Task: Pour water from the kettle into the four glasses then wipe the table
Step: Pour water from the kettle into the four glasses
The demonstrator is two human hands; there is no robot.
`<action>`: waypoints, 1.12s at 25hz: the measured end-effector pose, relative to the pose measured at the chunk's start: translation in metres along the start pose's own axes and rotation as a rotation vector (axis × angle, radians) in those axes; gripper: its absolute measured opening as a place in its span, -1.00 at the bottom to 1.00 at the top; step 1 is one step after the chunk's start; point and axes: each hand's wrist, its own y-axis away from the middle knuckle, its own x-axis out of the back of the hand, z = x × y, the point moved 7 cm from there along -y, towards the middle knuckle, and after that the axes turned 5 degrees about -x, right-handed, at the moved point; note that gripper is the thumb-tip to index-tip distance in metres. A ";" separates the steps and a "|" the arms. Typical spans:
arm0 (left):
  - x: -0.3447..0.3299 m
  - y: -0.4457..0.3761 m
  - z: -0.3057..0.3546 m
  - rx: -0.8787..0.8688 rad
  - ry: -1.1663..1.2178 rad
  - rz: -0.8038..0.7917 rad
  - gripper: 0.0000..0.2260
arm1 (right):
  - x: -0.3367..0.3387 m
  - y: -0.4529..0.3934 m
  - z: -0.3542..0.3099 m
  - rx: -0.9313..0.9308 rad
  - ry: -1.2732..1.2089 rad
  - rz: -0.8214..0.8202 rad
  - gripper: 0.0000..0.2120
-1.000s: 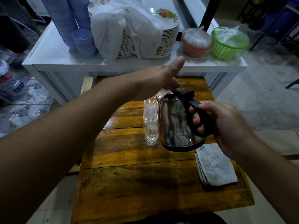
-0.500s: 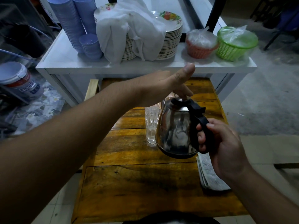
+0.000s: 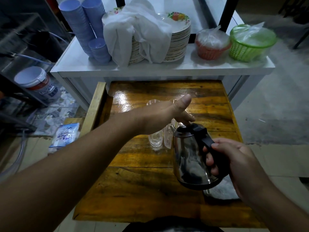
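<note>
A steel kettle [image 3: 189, 158] with a black handle hangs above the wooden table [image 3: 142, 190], tilted with its spout toward the glasses. My right hand [image 3: 234, 161] grips the handle. My left hand [image 3: 163, 116] reaches across from the left, fingertips on the kettle's lid knob, thumb raised. Clear glasses [image 3: 155, 140] stand close together just left of the spout, partly hidden by my left hand, so how much water they hold is unclear. A grey folded cloth [image 3: 222, 190] lies on the table under the kettle and my right wrist.
A white shelf [image 3: 167, 67] overhangs the table's far end, carrying stacked blue cups [image 3: 83, 29], plates under a white cloth [image 3: 142, 36], an orange basket [image 3: 211, 47] and a green basket [image 3: 249, 46]. A plastic tub [image 3: 36, 84] and a packet [image 3: 65, 136] lie on the floor at left.
The kettle has come lower and nearer to me, with the spout staying beside the glasses. My left hand stays on the lid. The cloth is now mostly covered by the kettle.
</note>
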 end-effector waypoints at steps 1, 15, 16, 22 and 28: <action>-0.004 0.000 0.000 0.016 0.013 0.004 -0.18 | 0.001 0.000 -0.001 -0.018 0.011 -0.001 -0.74; -0.008 0.004 -0.015 0.070 0.042 0.068 -0.18 | -0.011 -0.011 -0.031 -0.109 0.275 -0.070 -0.73; -0.008 0.003 -0.016 0.072 0.041 0.069 -0.18 | -0.011 -0.012 -0.033 -0.123 0.283 -0.075 -0.74; -0.006 0.001 -0.020 0.056 0.031 0.078 -0.14 | -0.017 -0.013 -0.042 -0.188 0.279 -0.099 -0.76; 0.000 0.003 -0.020 0.057 0.006 0.110 -0.18 | -0.022 -0.014 -0.051 -0.189 0.328 -0.095 -0.76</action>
